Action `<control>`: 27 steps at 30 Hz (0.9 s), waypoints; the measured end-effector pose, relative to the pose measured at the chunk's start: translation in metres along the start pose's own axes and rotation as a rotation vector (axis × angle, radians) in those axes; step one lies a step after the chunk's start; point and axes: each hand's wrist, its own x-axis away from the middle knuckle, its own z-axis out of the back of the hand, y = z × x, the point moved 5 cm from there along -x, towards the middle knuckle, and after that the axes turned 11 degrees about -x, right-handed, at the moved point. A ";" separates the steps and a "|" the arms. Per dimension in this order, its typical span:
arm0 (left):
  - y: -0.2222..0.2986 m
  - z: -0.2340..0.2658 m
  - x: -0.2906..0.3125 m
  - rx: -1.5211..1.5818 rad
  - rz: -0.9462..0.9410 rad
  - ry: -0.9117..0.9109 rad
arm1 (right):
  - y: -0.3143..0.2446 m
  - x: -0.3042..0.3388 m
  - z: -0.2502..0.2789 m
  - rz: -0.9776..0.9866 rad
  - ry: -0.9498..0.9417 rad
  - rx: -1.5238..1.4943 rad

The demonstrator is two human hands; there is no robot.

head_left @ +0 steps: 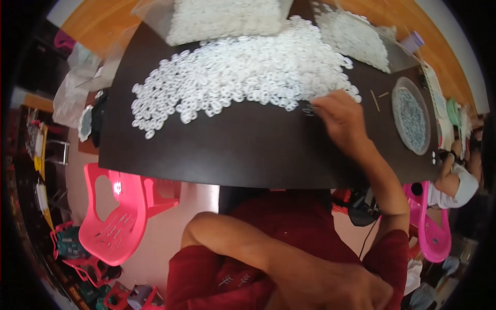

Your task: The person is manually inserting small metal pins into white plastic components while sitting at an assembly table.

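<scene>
A broad pile of small white oval plastic rings (248,67) spreads over the dark table (217,150). My right hand (340,118) is at the pile's near right edge, thumb and fingers pressed together. Whatever they may pinch is too small to make out. Just left of its fingertips lie a few tiny metal pieces (308,109). My left forearm crosses in front of my red shirt, and my left hand (341,285) is low at the lower edge, away from the table. Its fingers are blurred and partly hidden.
Two clear bags of white pieces, a larger one (222,23) and a smaller one (356,41), stand behind the pile. Right are two thin sticks (375,101) and a round tray (395,108) of small grey metal pieces. A pink chair (116,227) stands left; another person (457,186) is far right.
</scene>
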 end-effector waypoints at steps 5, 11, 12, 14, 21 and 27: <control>0.038 0.071 0.044 -0.775 0.244 -0.052 | -0.007 -0.009 -0.029 0.097 -0.046 0.075; 0.058 0.119 0.090 -1.382 0.714 0.323 | -0.016 -0.003 -0.040 0.170 -0.147 0.097; 0.058 0.122 0.094 -1.377 0.715 0.324 | -0.015 -0.003 -0.038 0.166 -0.150 0.097; 0.070 0.133 0.098 -1.715 0.663 0.494 | -0.010 -0.004 -0.028 0.124 -0.037 0.051; 0.047 0.164 0.078 -2.265 0.433 0.342 | -0.011 0.010 -0.015 0.056 0.032 0.012; 0.010 0.187 0.076 -2.495 0.588 0.045 | -0.009 0.023 0.011 -0.016 0.123 0.018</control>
